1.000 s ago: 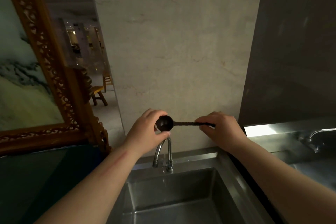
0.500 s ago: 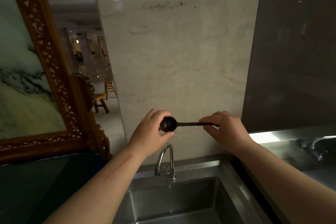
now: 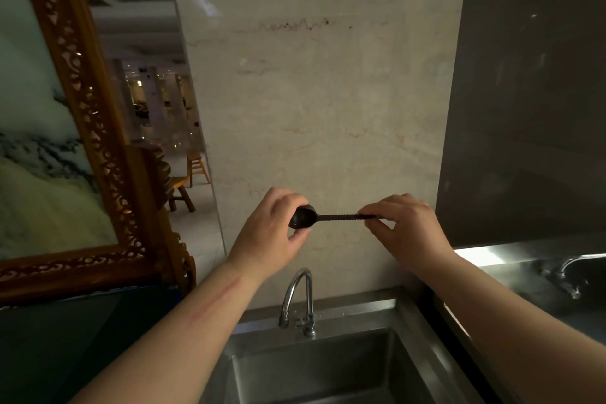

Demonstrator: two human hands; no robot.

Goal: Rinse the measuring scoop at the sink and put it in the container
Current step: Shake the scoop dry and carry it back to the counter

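A black measuring scoop (image 3: 331, 216) with a ribbed handle is held level in the air above the steel sink (image 3: 406, 325), in front of the marble wall. My left hand (image 3: 272, 236) cups its round bowl between fingers and thumb. My right hand (image 3: 406, 226) pinches the far end of the handle. The curved chrome faucet (image 3: 300, 295) stands below the scoop, and I see no water running from it. No container shows in view.
A carved wooden frame (image 3: 108, 154) with a painted panel leans at the left above a dark counter (image 3: 65, 338). A second steel sink and faucet (image 3: 572, 267) sit at the right. A dark wall panel (image 3: 524, 92) rises behind it.
Both hands with the scoop have risen relative to the faucet, which now shows fully below them. The view has tilted up slightly. The grip on the scoop is unchanged.
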